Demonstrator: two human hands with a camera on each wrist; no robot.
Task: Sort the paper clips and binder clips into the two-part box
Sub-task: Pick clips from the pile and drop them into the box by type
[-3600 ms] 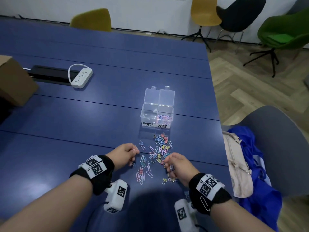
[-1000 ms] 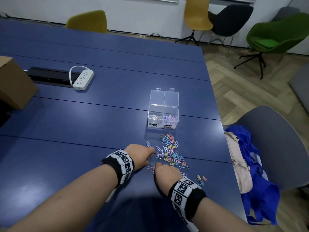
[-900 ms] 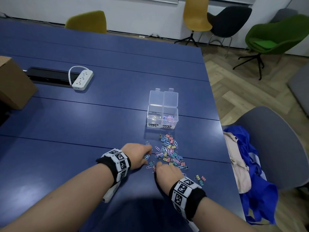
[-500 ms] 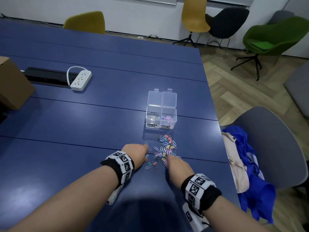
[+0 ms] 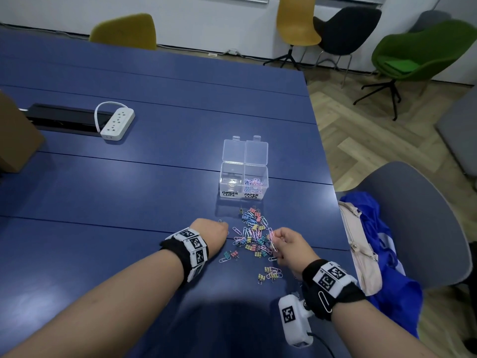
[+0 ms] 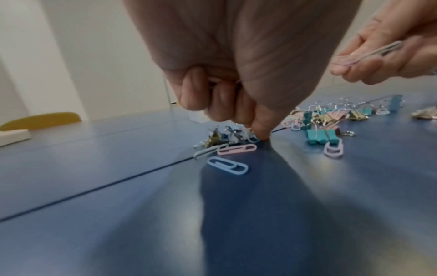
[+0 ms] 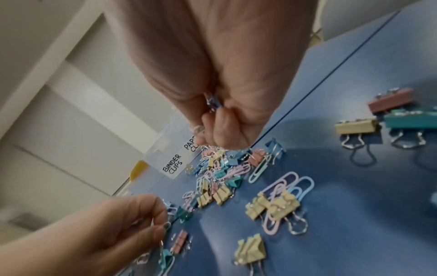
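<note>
The clear two-part box (image 5: pixel 224 174) stands open, labelled BINDER CLIPS on the left and PAPER CLIPS on the right, with pastel paper clips in the right part. In front of it lies a mixed pile of clips (image 5: pixel 254 233) (image 7: pixel 220 186). My left hand (image 5: pixel 224 227) sits at the pile's left edge, fingers curled round a small clip whose kind I cannot tell, thumb tip on the table (image 6: pixel 260 134). My right hand (image 5: pixel 274 239) hovers just above the pile's right side and pinches a few paper clips (image 6: pixel 369 54) (image 7: pixel 212 101).
Stray clips lie near my wrists (image 5: pixel 269 272) (image 5: pixel 229 255). A white power strip (image 5: pixel 117 122) and a cardboard box (image 5: pixel 15 140) sit far left. The table's right edge runs close to the pile, with a grey chair (image 5: pixel 423 228) holding a bag and blue cloth.
My right hand has lifted off the pile with paper clips pinched in it. The left hand has stayed at the pile's left edge.
</note>
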